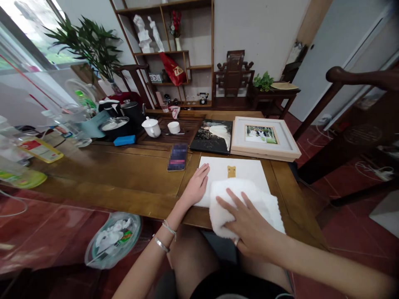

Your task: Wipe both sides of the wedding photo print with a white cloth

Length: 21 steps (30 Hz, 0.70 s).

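Note:
A flat white board [213,166] lies on the wooden table in front of me, with a small gold metal plate [231,171] fixed near its middle. My left hand [197,183] rests flat on the board's left edge, fingers stretched out and holding nothing. A folded white towel [268,205] covers the board's lower right part and hangs over the near edge. My right hand [245,218] is on top of this towel, fingers spread across it and pressing it down; its thumb side is partly hidden.
Beyond the board are a framed photo [266,119] and a dark photo panel [205,143]. A phone [177,158] lies left of them. A teapot [151,127], white cup [173,127] and blue sponge [124,140] stand farther left. Below the table edge is a lined trash bin [137,232].

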### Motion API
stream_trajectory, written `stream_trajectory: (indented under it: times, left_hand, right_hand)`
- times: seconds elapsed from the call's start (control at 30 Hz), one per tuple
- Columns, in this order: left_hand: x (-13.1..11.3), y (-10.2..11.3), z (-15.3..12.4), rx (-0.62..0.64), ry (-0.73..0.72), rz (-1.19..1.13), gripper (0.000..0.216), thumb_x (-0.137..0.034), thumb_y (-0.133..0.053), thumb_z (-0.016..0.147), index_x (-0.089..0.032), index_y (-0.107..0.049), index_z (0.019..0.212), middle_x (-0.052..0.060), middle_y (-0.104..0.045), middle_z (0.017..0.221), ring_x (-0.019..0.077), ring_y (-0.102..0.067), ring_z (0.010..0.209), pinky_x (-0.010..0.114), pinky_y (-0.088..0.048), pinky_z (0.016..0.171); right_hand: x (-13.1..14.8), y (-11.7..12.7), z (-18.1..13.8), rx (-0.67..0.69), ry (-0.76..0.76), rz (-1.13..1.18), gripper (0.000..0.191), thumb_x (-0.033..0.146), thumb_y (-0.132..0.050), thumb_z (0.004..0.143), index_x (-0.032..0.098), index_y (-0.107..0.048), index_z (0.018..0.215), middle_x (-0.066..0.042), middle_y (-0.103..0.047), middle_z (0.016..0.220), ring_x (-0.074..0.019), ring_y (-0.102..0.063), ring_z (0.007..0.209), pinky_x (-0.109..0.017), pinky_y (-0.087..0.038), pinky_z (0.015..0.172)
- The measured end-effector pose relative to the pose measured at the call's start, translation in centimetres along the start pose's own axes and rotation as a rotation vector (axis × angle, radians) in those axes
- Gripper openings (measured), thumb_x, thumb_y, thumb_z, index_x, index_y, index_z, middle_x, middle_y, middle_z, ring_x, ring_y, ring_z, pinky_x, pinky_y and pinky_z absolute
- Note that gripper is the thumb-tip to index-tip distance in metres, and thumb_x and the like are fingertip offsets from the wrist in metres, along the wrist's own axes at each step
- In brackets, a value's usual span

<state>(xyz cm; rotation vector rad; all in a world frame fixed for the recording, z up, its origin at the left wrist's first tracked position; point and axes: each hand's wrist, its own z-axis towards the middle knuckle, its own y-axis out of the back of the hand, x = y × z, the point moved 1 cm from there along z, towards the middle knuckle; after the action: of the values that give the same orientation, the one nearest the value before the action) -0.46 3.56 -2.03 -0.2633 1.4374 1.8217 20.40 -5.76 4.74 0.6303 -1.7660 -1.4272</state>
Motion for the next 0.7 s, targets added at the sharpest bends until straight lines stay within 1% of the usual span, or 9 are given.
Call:
stream_trajectory:
  times: [0.07,0.13,0.23,0.3,0.33,0.4,0.47,0.6,0.7]
  left_hand:
    - [0.0,0.0,0.0,-0.003,0.004,-0.004,0.043,-0.023,-0.033,0.095,-0.015,-0.047,0.134,0.013,-0.044,0.145,0.0231,-0.034,0.139,0.048,-0.027,0.115]
    - [0.0,0.0,0.0,-0.008,0.006,-0.016,0.043,-0.023,-0.033,0.095,-0.016,-0.047,0.135,0.013,-0.044,0.145,0.0227,-0.035,0.138,0.047,-0.027,0.115]
    - [-0.1,0.1,0.0,0.001,0.006,-0.024,0.043,-0.023,-0.033,0.095,-0.015,-0.047,0.135,0.013,-0.044,0.145,0.0226,-0.035,0.138,0.047,-0.027,0.115]
    - [-0.1,0.1,0.0,0.009,0.01,-0.017,0.043,-0.023,-0.033,0.095,-0.015,-0.047,0.135,0.013,-0.044,0.145,0.023,-0.035,0.138,0.047,-0.027,0.115]
    - [-0.2,0.1,0.0,0.011,0.012,-0.014,0.043,-0.023,-0.033,0.095,-0.015,-0.047,0.135,0.013,-0.044,0.145,0.0232,-0.035,0.138,0.047,-0.027,0.115]
    - [-0.2,0.2,0.1,0.007,0.014,-0.016,0.043,-0.024,-0.032,0.095,-0.014,-0.047,0.135,0.013,-0.044,0.144,0.0232,-0.035,0.138,0.047,-0.027,0.115]
    - [-0.2,0.2,0.0,0.005,0.006,-0.03,0.043,-0.024,-0.033,0.095,-0.015,-0.048,0.134,0.013,-0.045,0.144,0.023,-0.035,0.138,0.047,-0.027,0.115]
    - [0.1,0.3,0.0,0.017,-0.014,-0.047,0.042,-0.022,-0.035,0.094,-0.017,-0.049,0.133,0.012,-0.044,0.145,0.0232,-0.034,0.139,0.048,-0.027,0.115]
    - [0.2,0.3,-0.1,0.026,-0.02,-0.032,0.046,-0.018,-0.036,0.092,-0.016,-0.044,0.137,0.013,-0.041,0.147,0.0236,-0.032,0.139,0.049,-0.025,0.116]
  right_hand:
    - [-1.2,0.6,0.6,-0.02,-0.007,0.0,0.039,0.022,-0.058,0.074,0.025,-0.065,0.112,-0.007,-0.028,0.153,-0.0379,-0.008,0.141,-0.065,-0.011,0.108]
    - [-3.6,1.4,2.3,-0.062,-0.052,-0.013,0.042,0.018,-0.054,0.076,0.023,-0.062,0.117,-0.007,-0.034,0.15,-0.0344,-0.014,0.141,-0.062,-0.014,0.109]
    - [-7.5,2.4,5.6,-0.133,-0.159,-0.069,0.041,0.02,-0.047,0.083,0.018,-0.059,0.121,-0.012,-0.041,0.145,-0.0332,-0.02,0.139,-0.061,-0.019,0.108]
    - [-8.9,2.6,7.4,-0.168,-0.223,-0.096,0.042,0.021,-0.044,0.085,0.017,-0.056,0.125,-0.014,-0.044,0.143,-0.0343,-0.022,0.139,-0.063,-0.02,0.106]
    - [-9.0,2.6,8.0,-0.178,-0.243,-0.106,0.044,0.021,-0.044,0.085,0.017,-0.056,0.126,-0.014,-0.043,0.144,-0.0357,-0.021,0.138,-0.065,-0.02,0.105]
    - [-7.9,2.1,8.3,-0.176,-0.239,-0.131,0.045,0.021,-0.049,0.081,0.02,-0.057,0.126,-0.012,-0.037,0.147,-0.0394,-0.017,0.138,-0.068,-0.017,0.104]
    - [-5.6,1.3,7.6,-0.141,-0.183,-0.162,0.044,0.022,-0.055,0.078,0.023,-0.061,0.122,-0.012,-0.032,0.151,-0.0427,-0.014,0.138,-0.069,-0.013,0.104]
    - [-0.5,-0.3,4.1,-0.069,-0.031,-0.161,0.036,0.027,-0.062,0.077,0.025,-0.067,0.113,-0.012,-0.023,0.154,-0.0474,-0.009,0.138,-0.071,-0.009,0.103]
    - [0.8,-0.2,2.2,-0.012,0.032,-0.116,0.035,0.031,-0.065,0.075,0.026,-0.068,0.11,-0.011,-0.021,0.155,-0.0473,-0.007,0.138,-0.072,-0.009,0.103]
